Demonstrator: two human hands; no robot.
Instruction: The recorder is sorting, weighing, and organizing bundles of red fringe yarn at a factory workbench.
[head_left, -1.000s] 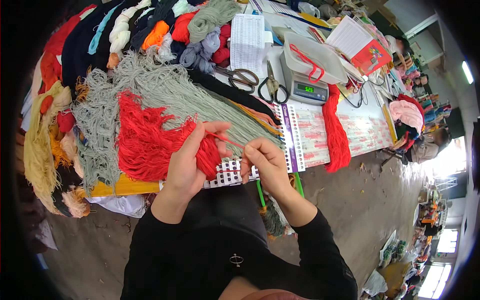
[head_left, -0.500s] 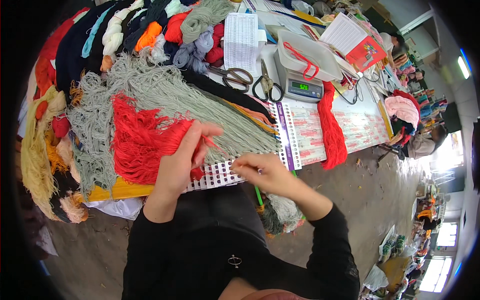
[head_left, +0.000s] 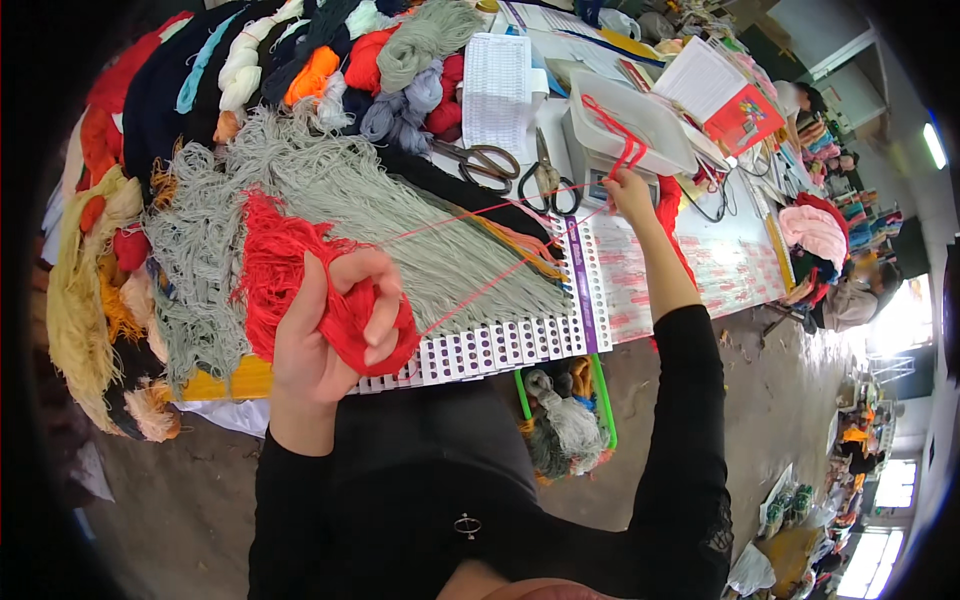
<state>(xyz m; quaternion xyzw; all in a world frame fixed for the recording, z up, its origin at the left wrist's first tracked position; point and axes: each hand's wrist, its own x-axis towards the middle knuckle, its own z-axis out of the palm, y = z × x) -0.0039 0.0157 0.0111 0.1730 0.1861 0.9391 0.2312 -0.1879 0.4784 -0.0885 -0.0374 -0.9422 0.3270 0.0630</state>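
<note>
Left hand (head_left: 325, 335) grips bright red yarn bundle (head_left: 290, 270), fluffy, with 2 taut strands.

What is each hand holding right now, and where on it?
The left hand is closed around a bundle of red yarn at its bunched end. The right hand pinches the far ends of red strands drawn from it, beside the scale tray.

Black long sleeves (head_left: 690, 420), bare hands.
</note>
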